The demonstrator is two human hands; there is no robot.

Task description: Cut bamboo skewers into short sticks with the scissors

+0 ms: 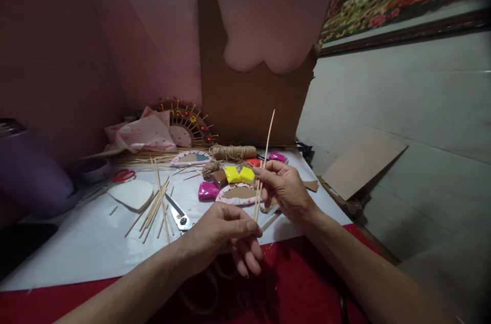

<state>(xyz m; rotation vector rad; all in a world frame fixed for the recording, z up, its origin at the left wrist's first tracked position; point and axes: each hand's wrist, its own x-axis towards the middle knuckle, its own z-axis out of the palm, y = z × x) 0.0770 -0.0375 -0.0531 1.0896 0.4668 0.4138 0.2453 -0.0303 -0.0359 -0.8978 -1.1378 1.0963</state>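
Observation:
Between both hands stand thin bamboo skewers (269,132), roughly upright, one with its pointed tip reaching well above the others. My left hand (226,234) pinches their lower ends between thumb and forefinger, its other fingers loosely curled. Higher up, my right hand (286,186) grips them with thumb and fingers. Large metal scissors (183,221) lie partly hidden beneath my left hand and wrist. Left of them is a loose pile of bamboo sticks (153,211). Behind the hands lies an oval cardboard piece with a patterned fabric rim (222,195), partly covered by the skewers and right hand.
Yellow clay packets (232,174), a magenta packet (208,190) and a twine roll (233,152) lie mid-table. Further back are a decorated fan-shaped piece (199,122) and polka-dot cloth (143,130). A white teardrop-shaped piece (130,193) and red-handled scissors (124,176) lie left; cardboard (261,99) stands behind.

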